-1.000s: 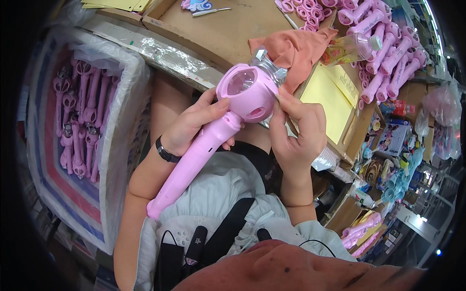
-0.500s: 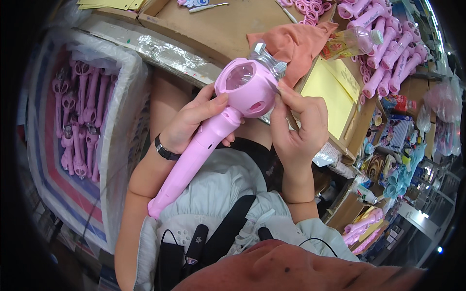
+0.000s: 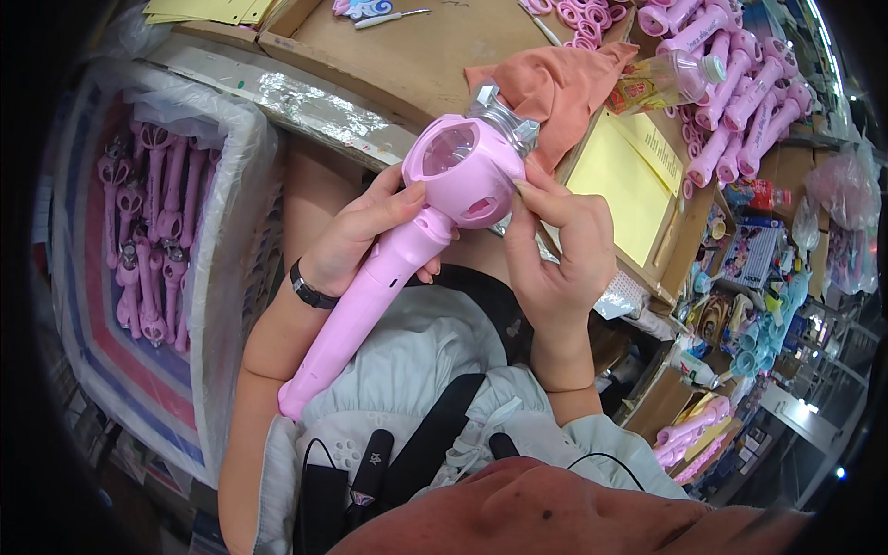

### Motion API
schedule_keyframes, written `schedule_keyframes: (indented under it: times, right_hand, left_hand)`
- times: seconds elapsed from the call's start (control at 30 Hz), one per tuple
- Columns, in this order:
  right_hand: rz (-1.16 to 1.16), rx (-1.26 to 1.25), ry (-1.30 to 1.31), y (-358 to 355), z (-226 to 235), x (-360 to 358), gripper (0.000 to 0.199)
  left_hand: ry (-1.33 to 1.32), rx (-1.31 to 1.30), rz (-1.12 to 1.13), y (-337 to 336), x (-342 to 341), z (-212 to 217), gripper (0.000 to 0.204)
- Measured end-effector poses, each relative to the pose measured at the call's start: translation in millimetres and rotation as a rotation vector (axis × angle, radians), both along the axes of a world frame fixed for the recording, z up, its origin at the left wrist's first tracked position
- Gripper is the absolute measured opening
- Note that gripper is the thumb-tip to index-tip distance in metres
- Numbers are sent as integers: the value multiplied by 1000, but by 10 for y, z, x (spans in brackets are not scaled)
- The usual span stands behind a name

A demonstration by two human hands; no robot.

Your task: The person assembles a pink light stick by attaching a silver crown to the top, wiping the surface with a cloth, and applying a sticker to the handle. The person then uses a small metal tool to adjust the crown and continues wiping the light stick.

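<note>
Pink plastic fills our view: we hold a pink plastic wand toy with a round head and silver crown (image 3: 407,254) above our lap, just short of the brown work surface (image 3: 416,55). Our left hand (image 3: 356,236) is wrapped around its neck, seemingly to steady it, while our right hand (image 3: 555,254) pinches at the side of the head, fingertips pressed there. What those fingertips grip we cannot make out. Beyond our right hand lies a crumpled orange cloth (image 3: 555,83); left of our left hand, a bag-lined bin of matching pink wands (image 3: 148,231), its far edge cut off.
</note>
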State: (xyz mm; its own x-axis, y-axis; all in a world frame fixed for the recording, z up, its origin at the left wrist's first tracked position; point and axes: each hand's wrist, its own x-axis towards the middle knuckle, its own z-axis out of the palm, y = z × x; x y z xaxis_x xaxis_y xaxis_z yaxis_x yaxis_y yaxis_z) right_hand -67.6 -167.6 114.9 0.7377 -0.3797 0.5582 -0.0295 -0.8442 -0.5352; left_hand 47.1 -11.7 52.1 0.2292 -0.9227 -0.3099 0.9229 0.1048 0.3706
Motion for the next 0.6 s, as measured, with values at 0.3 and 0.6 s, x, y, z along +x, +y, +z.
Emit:
schedule_keyframes:
  times: [0.3, 0.6]
  right_hand:
    - [-44, -26, 22, -10, 21, 12, 18]
    - [-25, 12, -4, -47, -10, 16, 20]
  left_hand:
    - [-33, 1, -4, -10, -3, 12, 49]
    - [-40, 7, -5, 0, -10, 24, 49]
